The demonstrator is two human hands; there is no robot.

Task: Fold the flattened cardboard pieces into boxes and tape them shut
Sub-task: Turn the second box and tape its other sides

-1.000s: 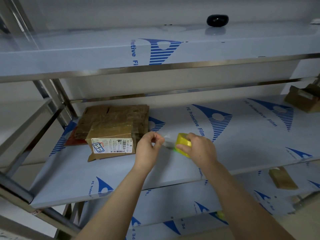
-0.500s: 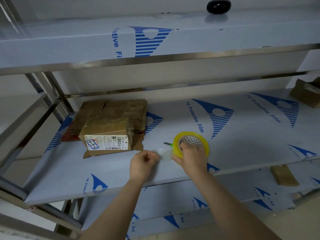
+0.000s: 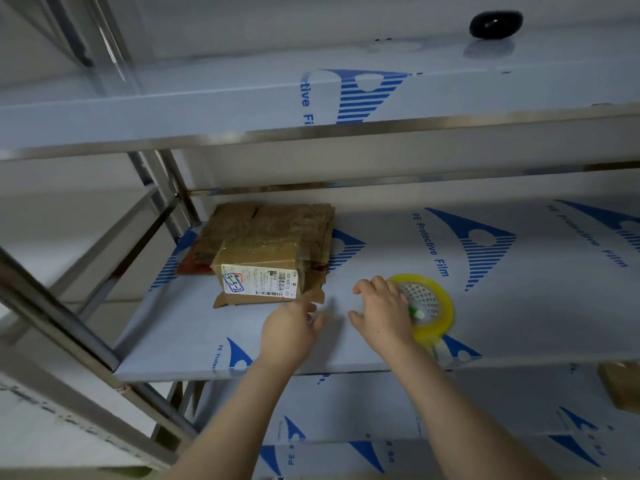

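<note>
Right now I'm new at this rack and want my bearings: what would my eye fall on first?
The bright yellow tape roll lies flat on the middle shelf, partly under the right hand. Left of it, a taped cardboard box with a white label sits on flattened cardboard pieces at the shelf's back left, with the open left hand stretched toward it. A glossy black object sits alone on the top shelf, upper right.

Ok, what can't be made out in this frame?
Head view only.
- Yellow roll of tape: left part hidden by the right hand; contact unclear.
- Left hand: fingertips blurred; touching the taped brown cardboard box or not, cannot tell.
- White label on the box: fine print too small.
- Brown cardboard piece, lower shelf: cut off by right edge.
- Black oval object, top shelf: too small to identify.
</note>
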